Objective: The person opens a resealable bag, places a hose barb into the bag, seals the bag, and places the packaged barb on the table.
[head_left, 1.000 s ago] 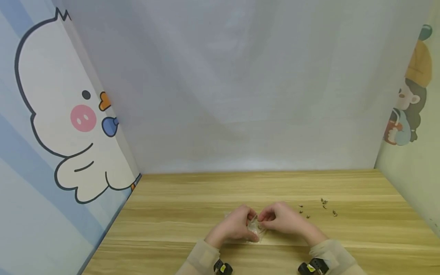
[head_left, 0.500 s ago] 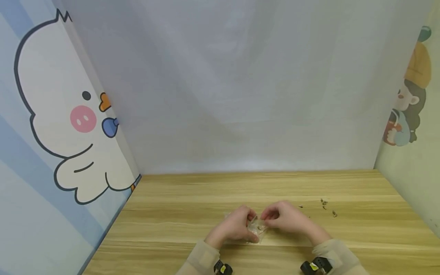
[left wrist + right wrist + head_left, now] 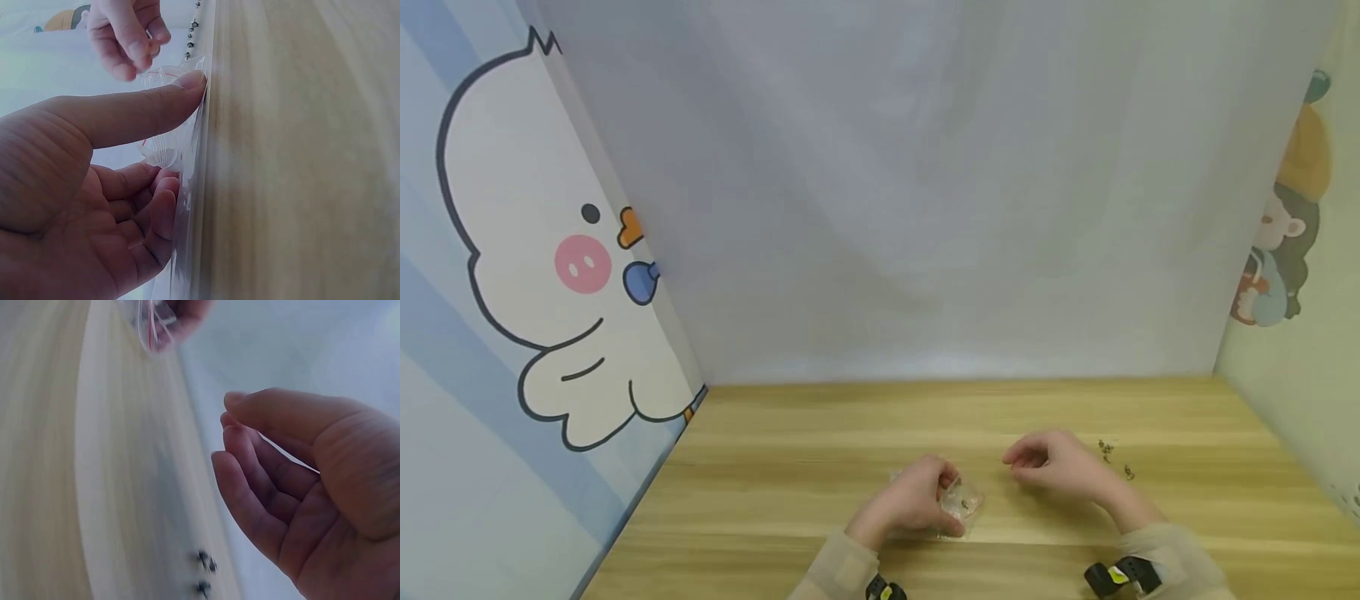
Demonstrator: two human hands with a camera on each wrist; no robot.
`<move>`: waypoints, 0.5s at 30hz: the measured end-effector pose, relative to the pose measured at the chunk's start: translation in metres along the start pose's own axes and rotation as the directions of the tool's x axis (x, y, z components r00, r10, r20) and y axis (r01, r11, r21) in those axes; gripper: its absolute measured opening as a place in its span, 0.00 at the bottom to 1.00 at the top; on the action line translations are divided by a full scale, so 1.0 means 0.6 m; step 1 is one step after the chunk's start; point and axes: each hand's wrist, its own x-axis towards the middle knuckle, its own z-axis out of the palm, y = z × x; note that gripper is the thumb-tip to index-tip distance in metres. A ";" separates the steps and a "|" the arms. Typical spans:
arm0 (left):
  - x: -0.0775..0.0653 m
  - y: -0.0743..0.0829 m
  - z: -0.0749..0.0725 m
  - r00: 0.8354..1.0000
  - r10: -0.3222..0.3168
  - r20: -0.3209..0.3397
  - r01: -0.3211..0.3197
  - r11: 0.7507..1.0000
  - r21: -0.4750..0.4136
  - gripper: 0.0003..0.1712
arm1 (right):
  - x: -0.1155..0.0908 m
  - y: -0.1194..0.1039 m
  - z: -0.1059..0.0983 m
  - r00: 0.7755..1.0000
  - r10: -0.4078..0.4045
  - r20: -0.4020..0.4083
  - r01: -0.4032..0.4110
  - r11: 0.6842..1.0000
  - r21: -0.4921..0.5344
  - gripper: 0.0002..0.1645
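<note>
**Left hand [image 3: 913,498] on a clear, crinkled plastic bag [image 3: 953,505], small dark metallic pieces [image 3: 1106,447] out to the right**

Starting at the left, we see the left hand low over the pale yellow wood-grain table [image 3: 790,475]. Its thumb presses along the bag's near side and its other fingers curl in at the far side, so the film is caught between them.

The bag lies just right of that palm, at the front middle of the table. We judge it nearly weightless, limp and slippery, apt to fold shut or skid; we would hold it by both sides of its mouth, with thumb and fingers set apart. It looks see-through and shiny with wrinkles, a thin red line [image 3: 152,325] runs along its rim, and a small dark speck shows within it.

Further right, well apart from the bag, the right hand [image 3: 1063,468] hangs above the table. Its fingers bend loosely, thumb tip close to the index fingertip, and we make out nothing between them.

Just beyond it lie the pieces, loosely grouped. We take them to be light, hard and best pinched singly by fingertips. They look dark and glinting, too small for us to tell their shape.
</note>
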 end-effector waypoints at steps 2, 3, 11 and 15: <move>-0.003 -0.001 0.002 1.000 0.000 0.004 0.000 1.000 -0.001 0.37 | -0.013 0.009 -0.011 1.000 0.030 -0.010 -0.030 1.000 0.002 0.11; -0.005 -0.001 0.003 1.000 0.000 0.004 0.000 1.000 -0.001 0.37 | -0.020 0.014 -0.018 0.999 0.041 -0.017 -0.041 0.999 0.001 0.11; -0.007 0.000 0.003 1.000 0.000 0.006 0.001 1.000 -0.017 0.38 | -0.062 0.050 -0.063 0.991 0.106 -0.080 -0.106 0.994 0.005 0.13; -0.007 0.000 0.002 1.000 -0.004 0.011 0.004 0.999 -0.038 0.38 | -0.072 0.059 -0.074 0.988 0.127 -0.090 -0.129 0.991 -0.019 0.13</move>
